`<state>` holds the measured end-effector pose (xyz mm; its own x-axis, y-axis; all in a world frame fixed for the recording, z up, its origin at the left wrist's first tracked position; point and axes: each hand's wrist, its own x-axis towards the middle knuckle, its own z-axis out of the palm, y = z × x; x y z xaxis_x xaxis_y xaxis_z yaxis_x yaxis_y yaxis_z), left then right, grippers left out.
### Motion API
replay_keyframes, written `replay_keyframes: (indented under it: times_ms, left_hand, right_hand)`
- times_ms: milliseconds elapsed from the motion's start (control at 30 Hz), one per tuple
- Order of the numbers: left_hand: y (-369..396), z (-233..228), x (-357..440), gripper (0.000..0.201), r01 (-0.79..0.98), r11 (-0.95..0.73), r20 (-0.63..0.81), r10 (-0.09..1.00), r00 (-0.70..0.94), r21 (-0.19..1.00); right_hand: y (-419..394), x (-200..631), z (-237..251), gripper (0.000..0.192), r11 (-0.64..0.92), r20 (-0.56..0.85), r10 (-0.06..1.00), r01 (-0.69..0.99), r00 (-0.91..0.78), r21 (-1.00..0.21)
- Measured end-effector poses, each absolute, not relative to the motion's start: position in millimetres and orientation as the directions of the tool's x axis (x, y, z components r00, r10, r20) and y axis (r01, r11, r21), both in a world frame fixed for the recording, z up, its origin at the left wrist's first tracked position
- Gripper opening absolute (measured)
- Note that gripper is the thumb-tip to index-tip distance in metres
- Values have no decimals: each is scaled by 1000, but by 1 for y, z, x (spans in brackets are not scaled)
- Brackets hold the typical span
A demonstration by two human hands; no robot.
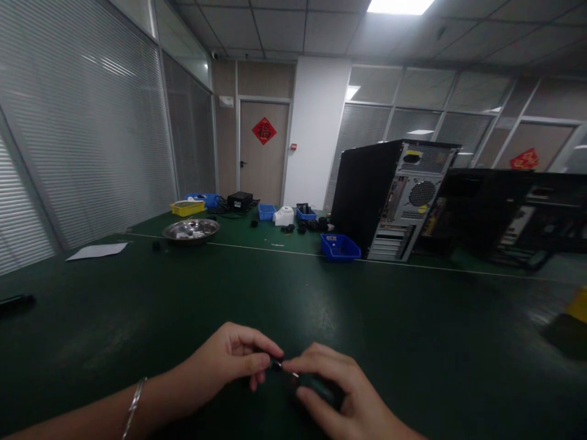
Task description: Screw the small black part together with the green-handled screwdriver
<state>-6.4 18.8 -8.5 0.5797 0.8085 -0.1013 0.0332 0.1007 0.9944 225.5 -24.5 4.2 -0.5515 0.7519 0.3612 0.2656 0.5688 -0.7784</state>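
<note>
Low in the middle of the view, my two hands meet over a dark green tabletop (192, 299). My left hand (238, 357) has thumb and forefinger closed on a small dark piece (276, 365) with a shiny edge; its kind is too small and dim to tell. From the right, my right hand (337, 388) reaches the same spot, its fingers curled and the forefinger tip at the piece. A shiny bit shows between its thumb and forefinger. Under the right palm it is dark, and I cannot make out what is there. A silvery bracelet (134, 406) circles my left wrist.
Beyond my hands stand a blue bin (340, 247) and a black computer tower (367, 195). A metal bowl (191, 231) with small pale things, a white sheet (97, 251) and a yellow basket (188, 209) lie at the back left. A dark object (17, 302) is at far left.
</note>
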Motion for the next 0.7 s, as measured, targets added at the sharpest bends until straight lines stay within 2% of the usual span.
replay_keyframes:
  times_ms: [367,567,700]
  left_hand:
    - [19,-7,-2,23,-20,103,-75,835,545,995]
    - [17,-10,-6,21,8,71,-61,786,615,997]
    - [14,-8,-7,24,69,-69,6,752,659,995]
  right_hand:
    - [-25,226,8,32,553,339,758,275,-557,-786]
    - [-25,227,7,30,560,349,757,275,-553,-781]
    - [-26,226,6,29,564,363,756,260,-546,-784]
